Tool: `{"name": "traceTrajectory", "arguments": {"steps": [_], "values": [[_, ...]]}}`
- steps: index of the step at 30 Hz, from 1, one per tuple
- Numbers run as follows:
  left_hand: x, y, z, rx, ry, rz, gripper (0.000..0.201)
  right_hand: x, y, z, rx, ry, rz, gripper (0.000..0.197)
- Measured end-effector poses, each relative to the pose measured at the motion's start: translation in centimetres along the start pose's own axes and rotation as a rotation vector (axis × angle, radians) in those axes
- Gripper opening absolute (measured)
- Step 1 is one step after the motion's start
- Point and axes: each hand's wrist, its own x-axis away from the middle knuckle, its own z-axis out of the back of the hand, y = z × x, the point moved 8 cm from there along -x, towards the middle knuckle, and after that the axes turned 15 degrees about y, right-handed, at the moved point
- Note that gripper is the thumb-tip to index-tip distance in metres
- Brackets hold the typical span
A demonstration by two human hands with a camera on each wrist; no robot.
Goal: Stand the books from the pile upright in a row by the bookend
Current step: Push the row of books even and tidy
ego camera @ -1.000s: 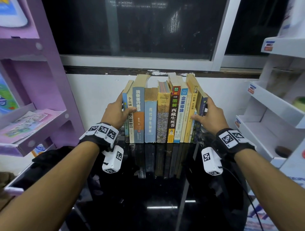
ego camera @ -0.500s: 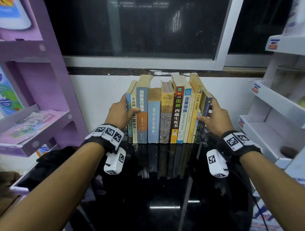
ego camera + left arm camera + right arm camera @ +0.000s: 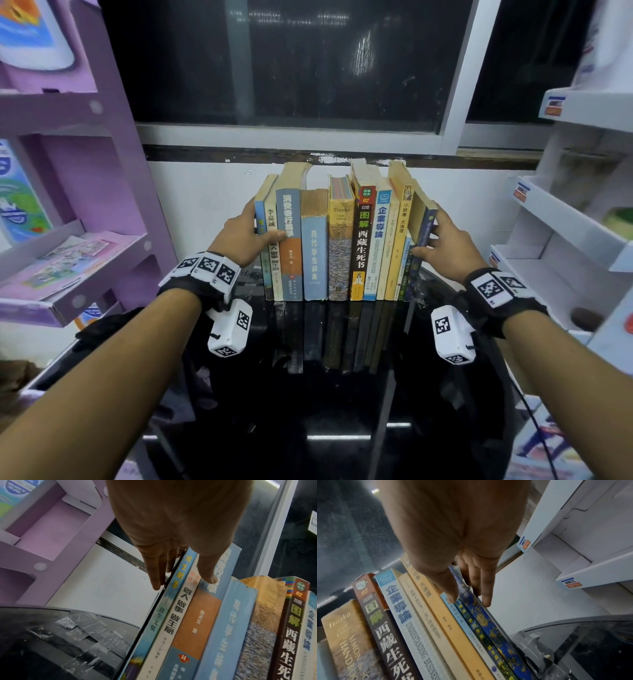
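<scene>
Several books [image 3: 339, 246] stand upright in a row, spines toward me, on a glossy black table [image 3: 342, 394] against the white wall. My left hand [image 3: 262, 224] presses the left end, with straight fingers [image 3: 154, 574] flat along a thin black bookend plate [image 3: 150, 615] and the thumb across the spines. My right hand [image 3: 426, 233] presses the right end, its fingers [image 3: 485, 588] flat on the outer cover of the dark blue book [image 3: 488, 622] and its thumb on the spines. The rightmost thin books lean a little to the left.
A purple shelf unit [image 3: 68, 240] with leaflets stands close on the left. A white shelf unit [image 3: 565, 233] stands close on the right. A dark window [image 3: 308, 68] sits above the wall behind the row. Black table surface stretches in front of the books.
Both hands stay pressed on the two ends of the row. The books look unmoved; only the head view has shifted slightly.
</scene>
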Motion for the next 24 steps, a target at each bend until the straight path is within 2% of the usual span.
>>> {"name": "traceTrajectory", "arguments": {"steps": [6, 11, 15, 17, 20, 24], "values": [[1.0, 0.4, 0.9, 0.069, -0.073, -0.006, 0.068, 0.7, -0.4, 0.6, 0.011, -0.044, -0.006, 0.073], [1.6, 1.3, 2.3, 0.01, -0.079, -0.051, 0.069, 2.0, -1.6, 1.6, 0.018, -0.02, 0.017, 0.067], [1.4, 1.9, 3.5, -0.059, -0.048, -0.082, 0.078, 3.3, -5.0, 3.5, 0.1, 0.234, 0.2, 0.054], [1.3, 2.4, 4.1, -0.077, -0.038, -0.106, 0.078, 3.8, -6.5, 3.3, 0.13, 0.322, 0.311, 0.055], [1.0, 3.2, 4.8, -0.088, -0.025, -0.153, 0.075, 4.2, -8.2, 0.8, 0.232, 0.284, 0.508, 0.06], [0.3, 3.5, 5.2, -0.088, -0.016, -0.193, 0.071, 7.0, -11.2, -4.3, 0.444, 0.148, 0.809, 0.058]]}}
